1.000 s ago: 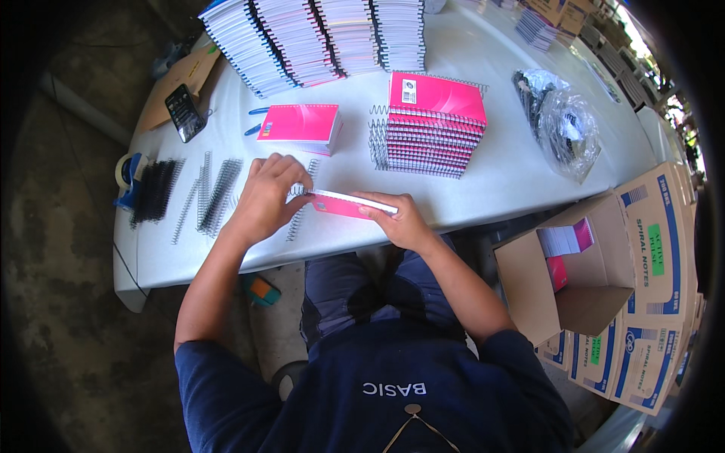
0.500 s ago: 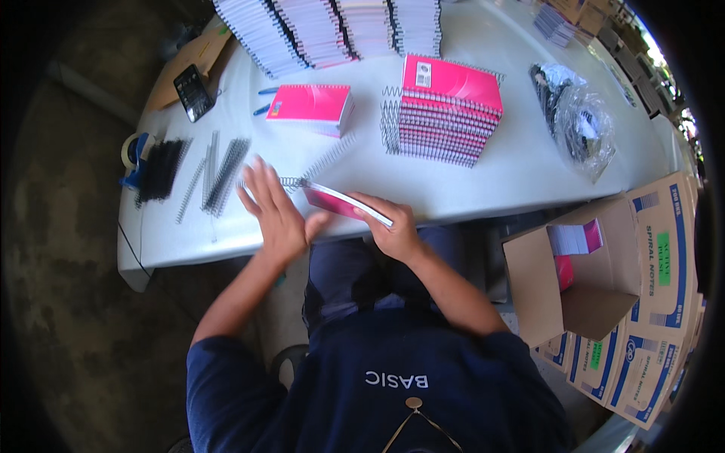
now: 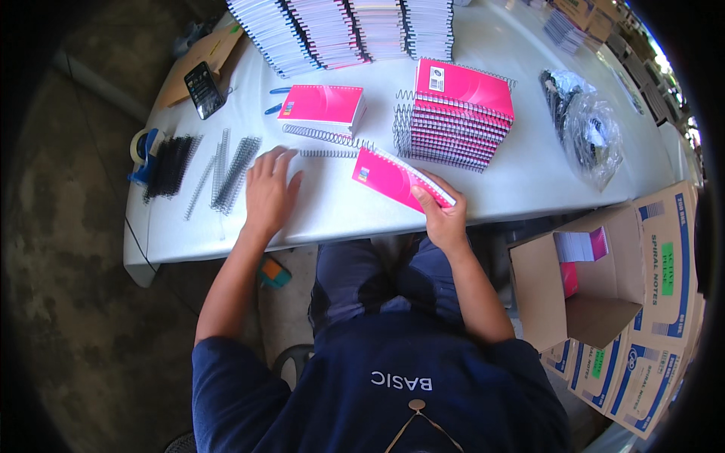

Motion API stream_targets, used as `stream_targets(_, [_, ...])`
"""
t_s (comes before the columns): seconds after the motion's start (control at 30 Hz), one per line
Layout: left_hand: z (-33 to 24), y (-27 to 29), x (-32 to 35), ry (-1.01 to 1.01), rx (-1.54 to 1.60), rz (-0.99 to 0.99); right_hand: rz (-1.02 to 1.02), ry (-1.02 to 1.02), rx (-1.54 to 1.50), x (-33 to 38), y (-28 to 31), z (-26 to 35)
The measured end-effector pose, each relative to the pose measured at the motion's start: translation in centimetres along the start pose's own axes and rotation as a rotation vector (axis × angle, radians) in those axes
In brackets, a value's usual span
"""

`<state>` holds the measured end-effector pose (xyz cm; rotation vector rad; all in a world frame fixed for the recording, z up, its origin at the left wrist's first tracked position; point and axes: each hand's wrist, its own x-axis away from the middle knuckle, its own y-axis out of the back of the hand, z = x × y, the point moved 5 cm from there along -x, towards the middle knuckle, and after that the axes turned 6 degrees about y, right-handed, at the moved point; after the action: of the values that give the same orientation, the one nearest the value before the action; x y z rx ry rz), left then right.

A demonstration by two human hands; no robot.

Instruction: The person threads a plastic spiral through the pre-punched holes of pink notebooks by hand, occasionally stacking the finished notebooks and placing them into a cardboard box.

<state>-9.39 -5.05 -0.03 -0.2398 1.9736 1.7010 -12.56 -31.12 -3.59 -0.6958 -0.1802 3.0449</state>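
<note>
**Bright pink oblong paper notebook [image 3: 389, 181] gripped in the right hand over the white counter [image 3: 532, 181]**

The notebook sits slantwise near the counter's front edge, its left end farther from the person and its right end in the right hand, thumb pressed on the cover. A white punched strip runs along its upper side, and a small multicoloured patch marks the left corner. Two thin grey wire coils [image 3: 328, 153] stretch leftward from about that corner; whether either is threaded through the holes, I cannot tell.

The left hand [image 3: 266, 192] is loosely spread, fingers a little bent and thumb apart, close to one coil's end; contact there is unclear. Just left of it lies a dark grey bundle of wire coils [image 3: 236, 177].

Beyond the notebook stand a loose pink-covered paper block [image 3: 321, 104] and a tall stack of coil-bound pink notebooks [image 3: 457, 136]. White surface shows between the two hands, and a wider stretch between that stack and a clear plastic bag [image 3: 593, 136]. Both forearms cross the front edge; an open brown cardboard box [image 3: 540, 294] stands beside it, at the right.
</note>
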Motion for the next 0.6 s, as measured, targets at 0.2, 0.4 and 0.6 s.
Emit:
stream_targets(0.2, [-1.3, -5.0, -2.0, 0.0, -0.007, 0.331, 0.051, 0.045, 0.047, -0.3, -0.5, 1.2])
stream_targets(0.4, [6.6, 1.7, 0.0, 0.295, -0.259, -0.084, 0.009, -0.054, 0.052, 0.9, 2.1, 1.0])
stream_targets(0.6, [6.2, 4.8, 1.1, 0.302, -0.175, -0.26, 0.255, -0.027, 0.038, 0.0, -2.0, -0.2])
